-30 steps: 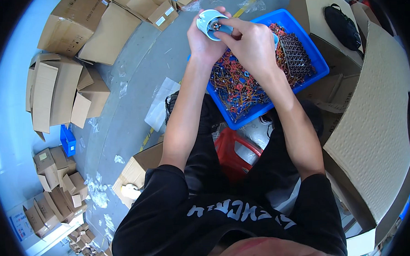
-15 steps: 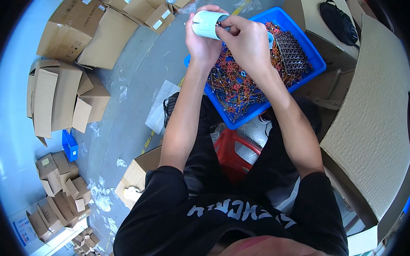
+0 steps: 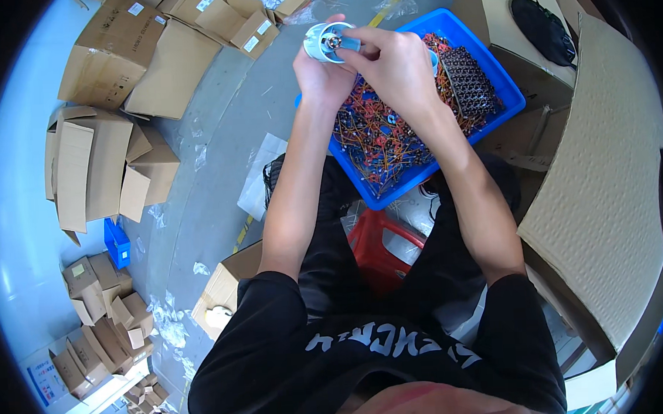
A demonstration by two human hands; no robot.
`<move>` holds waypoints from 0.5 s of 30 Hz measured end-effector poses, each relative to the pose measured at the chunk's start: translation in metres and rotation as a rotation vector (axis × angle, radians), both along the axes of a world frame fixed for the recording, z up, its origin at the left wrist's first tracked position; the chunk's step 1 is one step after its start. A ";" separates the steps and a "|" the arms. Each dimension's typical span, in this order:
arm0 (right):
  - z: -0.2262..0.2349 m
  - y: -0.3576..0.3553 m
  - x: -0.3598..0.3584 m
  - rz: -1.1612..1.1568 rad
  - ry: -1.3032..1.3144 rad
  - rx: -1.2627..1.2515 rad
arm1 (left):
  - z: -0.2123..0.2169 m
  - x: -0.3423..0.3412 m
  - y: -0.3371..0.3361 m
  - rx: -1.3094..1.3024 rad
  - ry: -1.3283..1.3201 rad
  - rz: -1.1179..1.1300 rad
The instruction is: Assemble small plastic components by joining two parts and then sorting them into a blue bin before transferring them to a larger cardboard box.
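My left hand (image 3: 324,83) is closed around a light-blue, cup-shaped plastic housing (image 3: 314,48), above the far left side of a blue tray (image 3: 369,198). The housing's open end now shows, with a small round metallic part (image 3: 333,41) inside. My right hand (image 3: 401,69) reaches in from the right, its thumb and index finger drawn together at the opening; what they pinch cannot be made out. Below both hands, the tray holds a tangle of small parts with orange, red and dark wires (image 3: 387,134).
A dark block of gridded small parts (image 3: 468,81) lies in the tray's right side, by another light-blue piece partly behind my right hand. Cardboard boxes (image 3: 93,165) stand along the left. A large cardboard flap (image 3: 604,188) rises at the right, near a black pouch (image 3: 542,29). A red stool (image 3: 378,249) shows below.
The housing has turned so that its open end and the metallic part inside face me more. My right fingers have shifted slightly left along with it.
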State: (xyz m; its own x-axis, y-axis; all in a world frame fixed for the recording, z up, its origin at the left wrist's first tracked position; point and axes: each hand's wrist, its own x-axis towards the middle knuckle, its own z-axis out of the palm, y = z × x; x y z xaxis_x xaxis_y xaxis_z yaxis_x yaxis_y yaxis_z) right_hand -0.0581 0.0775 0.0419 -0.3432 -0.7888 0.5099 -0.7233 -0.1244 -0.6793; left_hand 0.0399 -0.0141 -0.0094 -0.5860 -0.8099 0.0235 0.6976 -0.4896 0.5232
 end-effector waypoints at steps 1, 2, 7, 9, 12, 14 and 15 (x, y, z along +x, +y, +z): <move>-0.001 0.000 0.000 0.000 0.001 0.002 | 0.000 0.002 -0.001 -0.020 0.004 -0.032; -0.001 -0.001 0.001 0.010 -0.021 0.000 | 0.000 0.003 -0.002 -0.041 0.009 -0.063; -0.004 -0.001 0.001 0.005 -0.027 -0.007 | 0.001 0.004 0.002 -0.043 0.031 -0.142; -0.004 -0.001 0.001 -0.003 -0.007 -0.011 | -0.002 0.004 0.001 -0.047 0.042 -0.151; -0.004 -0.001 0.002 0.022 -0.049 -0.014 | -0.006 0.005 0.000 -0.055 0.062 -0.172; -0.005 0.000 0.001 0.030 -0.053 0.012 | -0.003 0.004 0.004 -0.021 -0.044 -0.110; -0.005 0.000 0.000 0.037 -0.059 0.038 | -0.002 0.004 0.005 -0.005 -0.097 -0.079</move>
State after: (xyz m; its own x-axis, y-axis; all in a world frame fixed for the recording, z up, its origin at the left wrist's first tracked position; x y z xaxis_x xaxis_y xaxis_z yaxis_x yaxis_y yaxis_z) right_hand -0.0582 0.0774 0.0369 -0.3415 -0.8201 0.4592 -0.6775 -0.1240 -0.7250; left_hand 0.0441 -0.0087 -0.0109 -0.6480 -0.7610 -0.0325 0.6030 -0.5387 0.5884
